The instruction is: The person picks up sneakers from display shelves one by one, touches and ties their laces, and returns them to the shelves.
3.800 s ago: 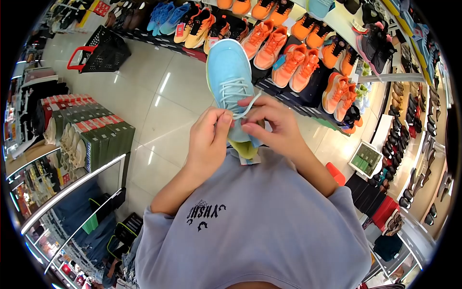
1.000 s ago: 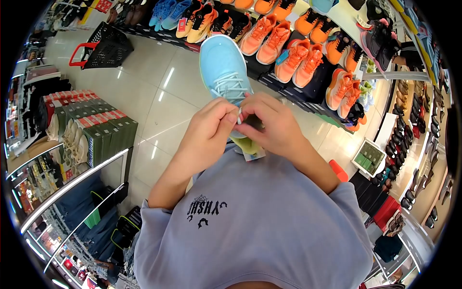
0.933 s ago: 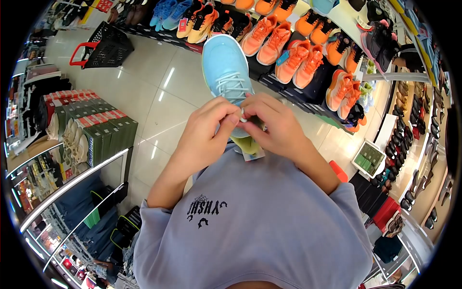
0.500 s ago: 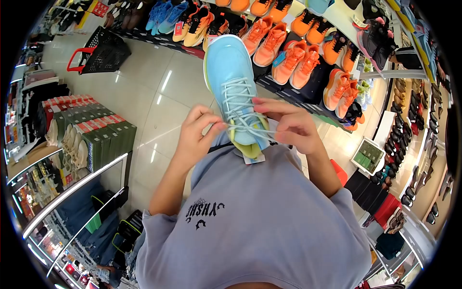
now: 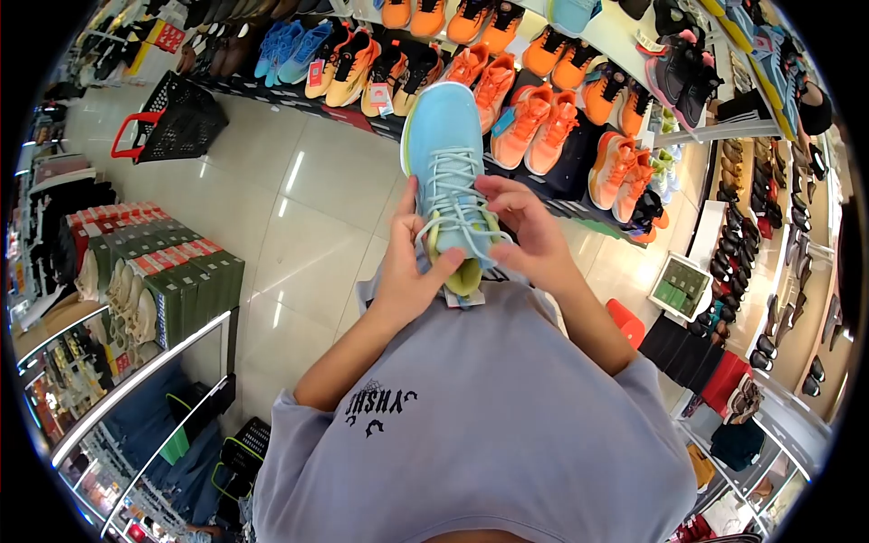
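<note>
Well left of the left grip (image 5: pixel 407 271), a black basket (image 5: pixel 186 118) on the floor (image 5: pixel 308 240). The left grip is clamped on the light-blue shoe (image 5: pixel 444 122), which lies between both grips, laces (image 5: pixel 457 188) looped, toe pointing away. Right grip (image 5: pixel 536 242): thumb and fingers parted at the shoe's side; whether clamped cannot be told. Beyond it, orange shoes (image 5: pixel 554 134).

From my monitor, the light-blue, round-toed sneaker (image 5: pixel 442 127) has a smooth, matt upper, fabric or synthetic, I can't tell which; its slim pale-blue laces (image 5: pixel 454 185) read as woven cloth. I see a soft, matt grey-lavender cloth shirt (image 5: pixel 507 398), glossy pale square floor tiles (image 5: pixel 308 235), and a black perforated plastic basket (image 5: pixel 186 118).
</note>
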{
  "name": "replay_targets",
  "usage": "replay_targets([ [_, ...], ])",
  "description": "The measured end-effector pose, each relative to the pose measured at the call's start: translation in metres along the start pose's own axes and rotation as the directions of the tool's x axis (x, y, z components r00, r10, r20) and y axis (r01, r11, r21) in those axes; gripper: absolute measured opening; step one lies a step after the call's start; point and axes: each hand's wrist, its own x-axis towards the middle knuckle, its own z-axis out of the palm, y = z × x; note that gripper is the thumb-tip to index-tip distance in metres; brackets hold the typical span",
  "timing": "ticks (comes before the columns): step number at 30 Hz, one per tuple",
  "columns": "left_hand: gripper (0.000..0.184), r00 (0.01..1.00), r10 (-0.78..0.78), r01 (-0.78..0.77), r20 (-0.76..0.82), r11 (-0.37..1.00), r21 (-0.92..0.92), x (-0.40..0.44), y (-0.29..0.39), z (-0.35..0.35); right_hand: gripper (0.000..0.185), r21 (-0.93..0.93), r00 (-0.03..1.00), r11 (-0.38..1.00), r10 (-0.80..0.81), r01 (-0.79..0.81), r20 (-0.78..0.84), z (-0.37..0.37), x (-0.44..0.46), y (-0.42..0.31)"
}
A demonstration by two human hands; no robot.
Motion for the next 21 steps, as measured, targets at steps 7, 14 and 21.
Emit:
replay_targets([
  [7,0.06,0.989,-0.115,0.12,0.089,0.991,-0.053,0.006,0.0,0.015,0.057,-0.573,0.997,0.817,-0.031,0.065,0.068,-0.006,0.0,-0.009],
  [14,0.059,0.993,-0.111,0.108,-0.041,0.992,-0.064,0.011,-0.006,0.032,0.025,-0.455,0.996,0.886,-0.093,0.09,0.017,-0.021,-0.01,-0.005],
  [21,0.051,0.998,-0.054,0.046,0.041,0.983,0.177,0.021,0.007,0.051,0.02,-0.659,0.957,0.696,-0.17,0.285,0.234,-0.04,0.005,-0.038],
])
